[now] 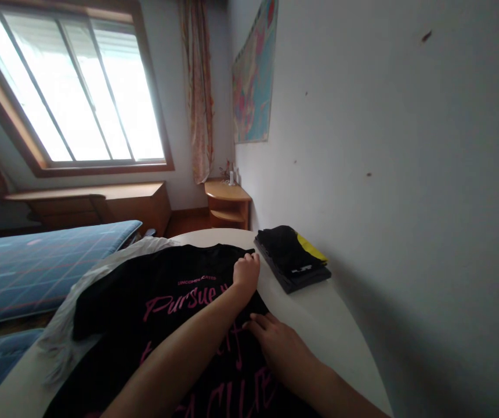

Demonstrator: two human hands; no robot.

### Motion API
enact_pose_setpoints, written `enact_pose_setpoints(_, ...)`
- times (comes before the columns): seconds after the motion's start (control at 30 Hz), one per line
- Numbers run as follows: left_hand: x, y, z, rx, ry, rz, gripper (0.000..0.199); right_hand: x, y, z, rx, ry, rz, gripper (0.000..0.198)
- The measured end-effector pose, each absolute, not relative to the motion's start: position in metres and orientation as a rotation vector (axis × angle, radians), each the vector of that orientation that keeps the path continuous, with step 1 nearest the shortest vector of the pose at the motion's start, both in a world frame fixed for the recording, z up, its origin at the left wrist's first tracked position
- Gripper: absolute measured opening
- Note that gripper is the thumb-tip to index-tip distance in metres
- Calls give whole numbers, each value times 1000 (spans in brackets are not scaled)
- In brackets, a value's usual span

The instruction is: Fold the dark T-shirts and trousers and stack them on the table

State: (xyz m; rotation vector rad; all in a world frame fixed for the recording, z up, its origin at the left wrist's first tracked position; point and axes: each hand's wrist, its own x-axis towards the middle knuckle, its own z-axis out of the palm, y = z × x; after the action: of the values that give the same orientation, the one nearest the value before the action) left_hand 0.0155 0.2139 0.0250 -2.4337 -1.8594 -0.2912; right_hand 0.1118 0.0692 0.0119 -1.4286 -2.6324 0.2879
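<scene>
A black T-shirt [119,296] with pink lettering lies spread over the round white table, its collar end toward the far side. My left hand [246,273] reaches across the shirt and is closed on the fabric at its far right edge, by the shoulder. Lower on the same side, my right hand [282,345] has its thumb and fingers pinched on the black cloth. The forearms cover part of the print. Just beyond my left hand, to the right, sits a stack of folded dark clothes [290,255] with a yellow patch on top.
The table [340,331] stands against a white wall [384,232]. White fringed cloth [64,325] lies under the shirt on the left. Beyond it are a blue plaid mattress [44,267], a wooden desk [140,200] below the window, and a corner shelf [227,191].
</scene>
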Motion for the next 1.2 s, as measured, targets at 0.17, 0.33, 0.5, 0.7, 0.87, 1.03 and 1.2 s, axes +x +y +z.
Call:
enact_pose_setpoints(0.17, -6, 221, 37, -2443, -1932, -366, 40, 123, 59, 14, -1692, -2461, 335, 51)
enact_pose_setpoints(0.33, -38, 233, 48, -2480, -2018, -572, 33, 130, 57, 33, -1792, -2293, 475, 38)
enact_pose_setpoints(0.5, -62, 257, 51, -2505, -2064, -898, 39, 119, 53, 63, -1564, -2071, 625, 43)
enact_pose_setpoints(0.7, -87, 269, 27, -2477, -2255, -1093, 36, 97, 45, 53, -1322, -2093, 855, 71)
enact_pose_setpoints(0.87, -107, 266, 2, -2511, -2314, -1092, 49, 83, 37, 44, -1272, -2097, 990, 61)
enact_pose_setpoints(1.03, -121, 263, -8, -2531, -2170, -966, 50, 74, 36, 50, -1244, -2217, 1122, 47)
enact_pose_setpoints(1.2, -135, 249, -7, -2556, -2013, -678, 45, 77, 78, 39, -1363, -2265, 903, 29)
